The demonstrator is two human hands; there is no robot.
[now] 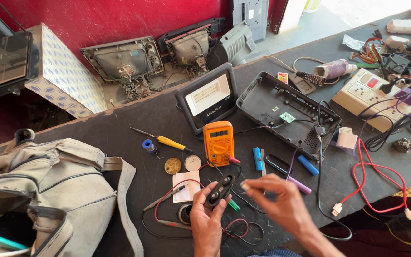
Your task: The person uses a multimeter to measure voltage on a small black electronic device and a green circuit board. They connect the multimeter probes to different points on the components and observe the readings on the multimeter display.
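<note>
We are gripping the small black remote [220, 189] in our left hand [209, 220] over the worktop [134, 119] — our right hand [281, 202] is pinching something tiny, perhaps a button cell, calling for careful seating.

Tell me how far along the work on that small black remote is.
Done: the orange meter is out on the bench with its red and black leads lying loose. In hand: the left hand holds the black remote face up, while the right hand pinches something small beside it. Left: the leads touch nothing on the remote, and the yellow screwdriver lies unused.
</note>
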